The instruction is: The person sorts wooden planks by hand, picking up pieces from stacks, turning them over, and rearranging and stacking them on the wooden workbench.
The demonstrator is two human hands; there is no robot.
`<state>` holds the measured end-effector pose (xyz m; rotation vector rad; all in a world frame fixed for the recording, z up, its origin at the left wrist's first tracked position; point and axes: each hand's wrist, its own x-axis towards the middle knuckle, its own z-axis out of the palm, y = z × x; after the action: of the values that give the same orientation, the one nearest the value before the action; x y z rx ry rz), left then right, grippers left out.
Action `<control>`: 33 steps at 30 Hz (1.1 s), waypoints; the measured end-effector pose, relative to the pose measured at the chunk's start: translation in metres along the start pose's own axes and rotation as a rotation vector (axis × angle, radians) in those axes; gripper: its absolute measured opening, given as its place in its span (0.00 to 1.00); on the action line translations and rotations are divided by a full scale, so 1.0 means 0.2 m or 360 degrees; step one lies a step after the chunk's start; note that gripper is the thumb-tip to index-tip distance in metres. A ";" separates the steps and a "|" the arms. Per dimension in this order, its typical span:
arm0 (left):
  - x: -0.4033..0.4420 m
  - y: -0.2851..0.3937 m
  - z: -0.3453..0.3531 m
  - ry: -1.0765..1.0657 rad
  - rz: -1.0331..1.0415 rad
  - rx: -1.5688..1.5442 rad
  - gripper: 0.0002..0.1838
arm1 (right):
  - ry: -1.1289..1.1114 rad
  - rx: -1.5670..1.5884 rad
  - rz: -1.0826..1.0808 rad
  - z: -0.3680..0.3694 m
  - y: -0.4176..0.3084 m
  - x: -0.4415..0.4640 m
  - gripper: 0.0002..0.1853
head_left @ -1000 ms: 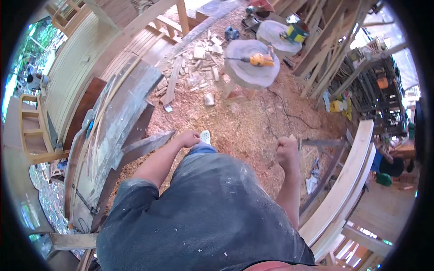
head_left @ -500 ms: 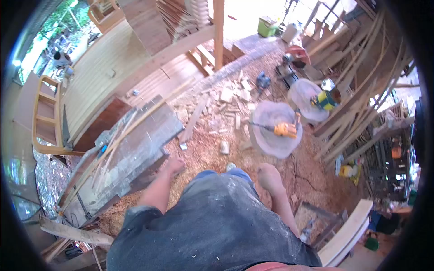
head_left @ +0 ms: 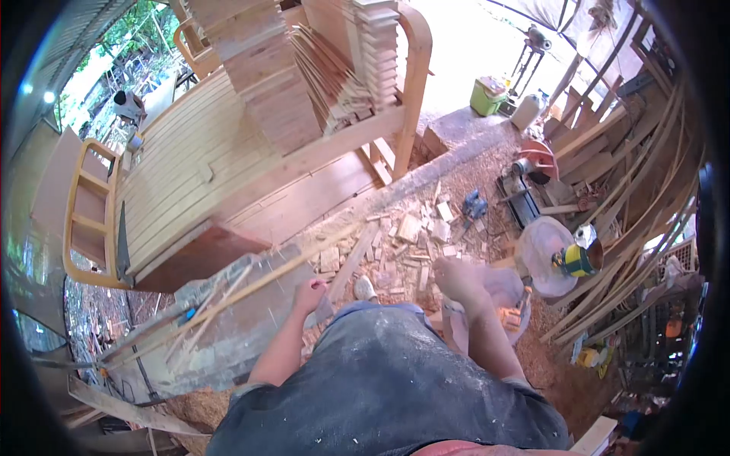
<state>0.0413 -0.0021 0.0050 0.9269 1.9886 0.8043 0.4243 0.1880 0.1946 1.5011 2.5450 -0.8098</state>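
Observation:
My left hand has its fingers curled in beside the grey workbench; whatever it may hold is too small to make out. My right hand is closed and slightly blurred, above the near edge of a round pale stool. On that stool lies an orange power tool, partly hidden by my right forearm. A white shoe shows between my hands, over the floor of wood scraps.
Stacked boards stand on a large slatted wooden platform at the left. A second round stool bears a green and yellow can. Long strips lean at the right. Another person is far left.
The view has moved forward past the scrap pile, bringing the platform and stacked boards closer. My right hand has come up over the first stool. Both hands stay curled.

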 end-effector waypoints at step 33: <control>2.72 2.33 -0.15 0.0735 -0.0132 0.0047 0.20 | -0.0637 -0.0395 -0.0477 -1.32 0.37 2.40 0.13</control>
<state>-0.0653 0.6857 0.1751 0.7121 2.4218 1.0124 0.2889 0.7219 0.2362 0.8036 2.4724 -0.7037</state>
